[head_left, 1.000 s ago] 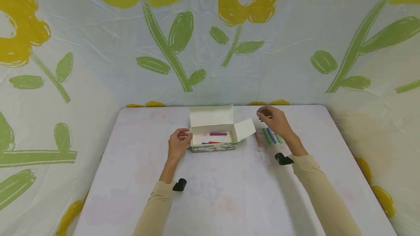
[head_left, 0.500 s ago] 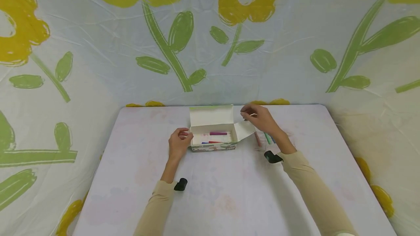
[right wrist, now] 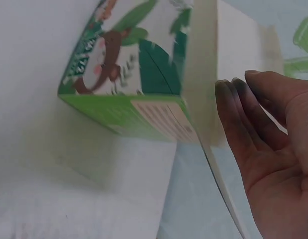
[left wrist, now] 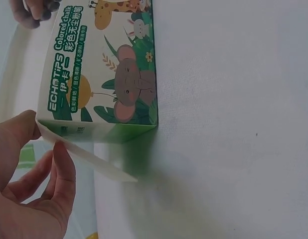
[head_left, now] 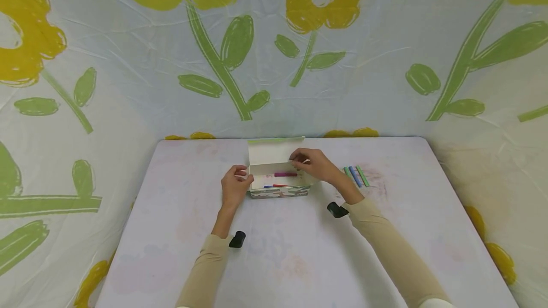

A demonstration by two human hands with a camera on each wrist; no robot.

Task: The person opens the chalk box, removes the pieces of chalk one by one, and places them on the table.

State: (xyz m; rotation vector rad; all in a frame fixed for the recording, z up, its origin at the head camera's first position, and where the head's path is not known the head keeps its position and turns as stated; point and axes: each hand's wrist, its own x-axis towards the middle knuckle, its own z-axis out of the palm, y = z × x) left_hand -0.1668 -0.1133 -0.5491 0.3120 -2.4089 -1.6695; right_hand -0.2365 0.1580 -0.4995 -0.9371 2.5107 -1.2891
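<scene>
A small chalk box [head_left: 278,192] with a cartoon animal print [left wrist: 114,74] lies open at the middle of the table, its lid [head_left: 274,150] standing up at the back. A purple stick [head_left: 285,174] and red and blue sticks [head_left: 274,186] lie inside. My left hand [head_left: 234,188] pinches the box's left end flap [left wrist: 84,157] between thumb and fingers. My right hand [head_left: 314,165] hovers over the box's right end and seems to pinch a thin white chalk stick. Its fingers [right wrist: 243,114] lie beside the right flap [right wrist: 204,74].
Three loose chalk sticks, two green and one blue [head_left: 355,175], lie on the table [head_left: 299,260] right of the box. A flower-print sheet [head_left: 274,61] hangs behind and at both sides. A black camera sits on each wrist.
My right hand has moved left from above the loose sticks to over the box's right end, hiding the right flap. The left hand and box have stayed put.
</scene>
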